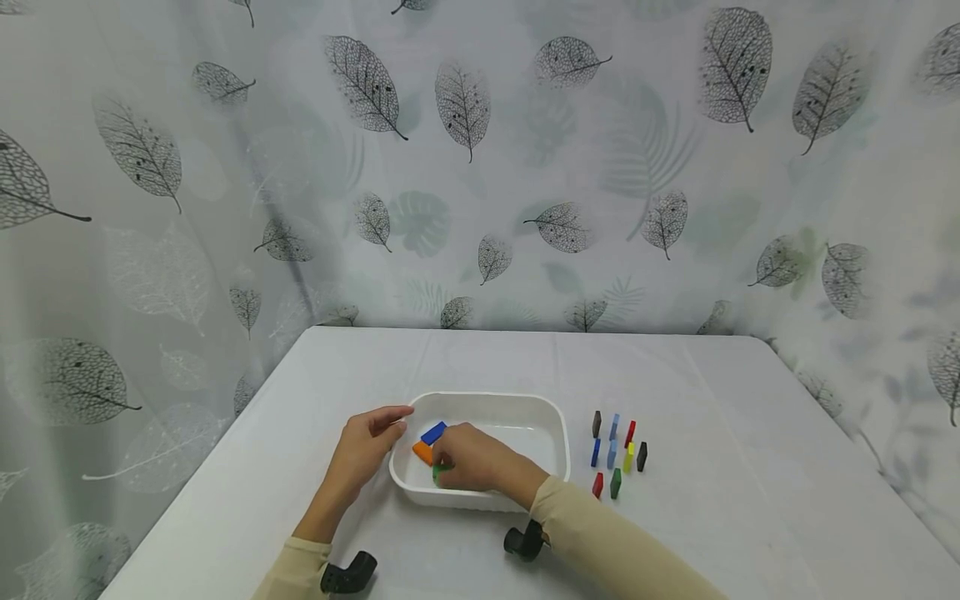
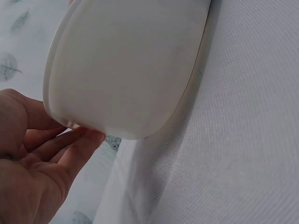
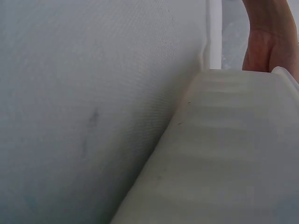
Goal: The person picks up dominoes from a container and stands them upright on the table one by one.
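My right hand (image 1: 476,458) reaches into the white plastic tray (image 1: 491,500) and pinches a green domino block (image 1: 439,472) near the tray's left end. A blue domino block (image 1: 433,432) and an orange domino block (image 1: 423,452) lie on the tray floor beside those fingers. At the left end of the tray, my left hand (image 1: 362,454) touches the rim with fairly straight fingers. The left wrist view shows fingertips (image 2: 96,135) against the tray's outer wall (image 2: 117,84). Only the tray's ribbed side (image 3: 224,140) and part of the left hand (image 3: 271,46) appear in the right wrist view.
To the right of the tray, several small domino blocks stand in loose rows, among them a yellow block (image 1: 628,457), a dark green block (image 1: 616,483) and a black block (image 1: 642,457). A white cloth covers the table (image 1: 712,533). Leaf-patterned curtains (image 1: 480,192) hang behind and beside it.
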Action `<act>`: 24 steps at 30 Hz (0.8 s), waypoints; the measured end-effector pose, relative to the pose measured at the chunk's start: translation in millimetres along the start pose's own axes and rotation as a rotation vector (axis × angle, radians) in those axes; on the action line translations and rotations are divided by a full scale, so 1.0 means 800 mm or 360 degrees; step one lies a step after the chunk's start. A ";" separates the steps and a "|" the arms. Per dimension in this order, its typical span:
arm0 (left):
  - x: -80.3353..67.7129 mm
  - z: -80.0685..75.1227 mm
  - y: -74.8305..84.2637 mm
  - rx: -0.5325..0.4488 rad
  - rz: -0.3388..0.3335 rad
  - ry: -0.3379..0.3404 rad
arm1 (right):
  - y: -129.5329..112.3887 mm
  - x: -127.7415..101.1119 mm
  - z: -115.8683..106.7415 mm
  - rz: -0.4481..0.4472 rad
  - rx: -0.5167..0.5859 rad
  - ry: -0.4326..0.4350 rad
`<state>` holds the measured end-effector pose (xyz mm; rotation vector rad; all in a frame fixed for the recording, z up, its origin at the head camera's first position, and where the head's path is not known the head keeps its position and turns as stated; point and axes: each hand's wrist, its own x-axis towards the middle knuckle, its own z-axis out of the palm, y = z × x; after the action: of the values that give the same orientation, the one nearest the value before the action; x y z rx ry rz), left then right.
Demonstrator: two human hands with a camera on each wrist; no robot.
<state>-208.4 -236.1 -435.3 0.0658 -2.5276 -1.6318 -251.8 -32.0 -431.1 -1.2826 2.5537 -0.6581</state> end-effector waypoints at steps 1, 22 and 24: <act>0.000 0.000 0.000 -0.0004 -0.0001 -0.0003 | 0.000 0.000 0.000 0.0013 -0.0002 0.0018; -0.001 0.000 0.000 -0.0016 0.0006 0.0001 | -0.004 -0.017 -0.007 0.0159 0.0158 0.0193; -0.001 0.000 -0.001 -0.0021 0.0006 -0.0002 | -0.005 -0.020 -0.008 0.0166 0.0198 0.0228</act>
<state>-207.6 -236.5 -436.3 0.0583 -2.5163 -1.6471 -241.8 -19.5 -423.4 -1.0909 2.6233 -0.9005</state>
